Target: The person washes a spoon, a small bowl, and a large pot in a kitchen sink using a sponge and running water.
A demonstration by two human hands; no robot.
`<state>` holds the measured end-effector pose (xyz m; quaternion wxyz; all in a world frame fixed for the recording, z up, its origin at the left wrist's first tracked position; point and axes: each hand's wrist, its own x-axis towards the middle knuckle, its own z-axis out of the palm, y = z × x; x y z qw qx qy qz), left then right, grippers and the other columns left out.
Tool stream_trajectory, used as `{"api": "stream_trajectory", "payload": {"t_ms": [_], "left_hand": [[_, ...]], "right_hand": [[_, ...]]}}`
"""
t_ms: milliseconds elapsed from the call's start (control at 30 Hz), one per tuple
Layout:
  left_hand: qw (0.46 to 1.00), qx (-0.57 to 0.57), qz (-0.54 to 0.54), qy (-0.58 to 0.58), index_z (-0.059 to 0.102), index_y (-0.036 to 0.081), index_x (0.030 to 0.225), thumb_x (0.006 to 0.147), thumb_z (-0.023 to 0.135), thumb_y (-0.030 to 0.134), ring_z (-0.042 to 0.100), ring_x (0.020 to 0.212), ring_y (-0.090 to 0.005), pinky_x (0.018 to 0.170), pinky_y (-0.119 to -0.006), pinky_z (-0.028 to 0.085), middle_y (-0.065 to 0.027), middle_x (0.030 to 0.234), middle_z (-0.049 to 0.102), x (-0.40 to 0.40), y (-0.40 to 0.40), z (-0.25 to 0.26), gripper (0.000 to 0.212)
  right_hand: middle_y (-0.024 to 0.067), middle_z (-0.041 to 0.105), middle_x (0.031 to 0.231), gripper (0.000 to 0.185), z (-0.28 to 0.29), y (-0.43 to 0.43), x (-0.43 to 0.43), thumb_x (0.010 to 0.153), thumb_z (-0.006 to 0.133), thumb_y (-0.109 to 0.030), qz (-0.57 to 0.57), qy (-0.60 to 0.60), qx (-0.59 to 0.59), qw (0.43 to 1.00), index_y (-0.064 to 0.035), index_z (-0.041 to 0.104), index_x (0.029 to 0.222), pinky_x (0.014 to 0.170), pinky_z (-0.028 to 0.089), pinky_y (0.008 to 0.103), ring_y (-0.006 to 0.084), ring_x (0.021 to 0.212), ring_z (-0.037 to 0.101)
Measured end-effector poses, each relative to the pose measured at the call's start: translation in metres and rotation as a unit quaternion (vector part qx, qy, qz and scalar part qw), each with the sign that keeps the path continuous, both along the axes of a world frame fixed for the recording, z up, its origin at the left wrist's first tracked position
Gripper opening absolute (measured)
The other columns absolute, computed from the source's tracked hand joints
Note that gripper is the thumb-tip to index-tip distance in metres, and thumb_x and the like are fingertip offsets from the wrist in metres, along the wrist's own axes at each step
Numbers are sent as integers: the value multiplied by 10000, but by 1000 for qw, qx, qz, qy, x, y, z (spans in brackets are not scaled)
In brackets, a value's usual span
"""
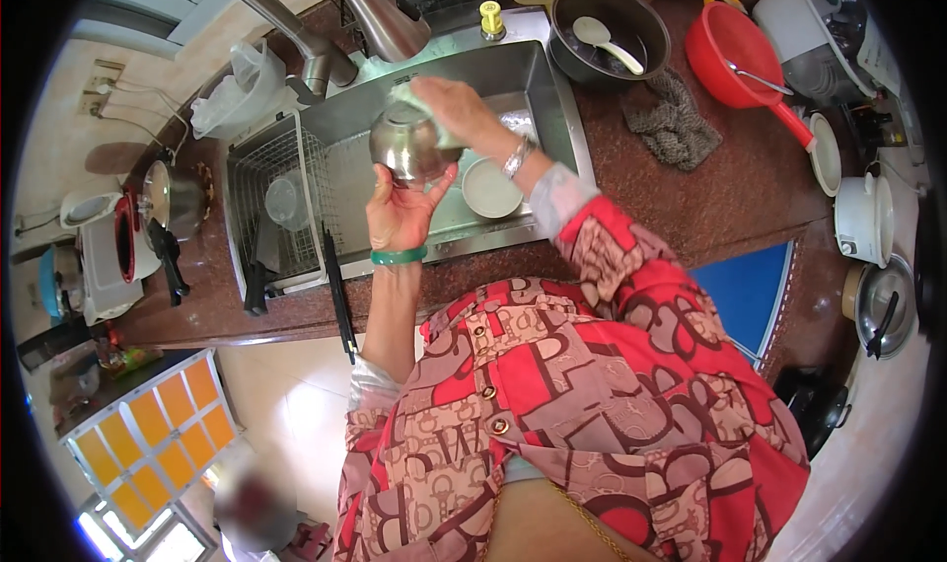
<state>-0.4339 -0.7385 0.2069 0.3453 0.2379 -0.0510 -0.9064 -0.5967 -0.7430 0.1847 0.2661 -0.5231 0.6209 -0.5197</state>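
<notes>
My left hand (405, 210) grips a stainless steel bowl (408, 147) from below, its base turned up and away from me. My right hand (466, 114) presses a pale green cloth (446, 134) against the bowl's outer side and base. Both hands are above the steel sink (362, 225). On the sink floor to the right of the bowl lies a white bowl (492, 188), partly behind my right forearm. A wire basket (301, 129) occupies the sink's left end, with a clear plastic container (288, 201) in it.
Black-handled knives (257, 284) and black chopsticks (338, 288) lean over the sink's front edge. The faucet (314, 51) rises behind. On the right counter are a dark pot (558, 51) with a white ladle (598, 36), a grey rag (677, 121) and a red ladle-pan (729, 59).
</notes>
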Motion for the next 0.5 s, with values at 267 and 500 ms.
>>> {"api": "stream_trajectory", "payload": {"t_ms": [267,500], "left_hand": [[999,-13,1,-31,521,83,1075,912,455,248,508,1072,-235,924,-535,385,-85,1151,546,-1,-8,-14,242],[908,-257,-170,-282,515,53,994,907,482,239,602,835,-213,748,-469,521,-77,927,589,5,-7,-2,209]], "right_hand": [[115,554,1089,333,1,19,30,826,519,-274,-184,321,-124,921,-130,545,1125,812,446,355,294,942,543],[106,599,1014,376,22,17,-1,867,487,-370,35,-79,142,986,-59,580,1057,811,447,307,207,943,556]]}}
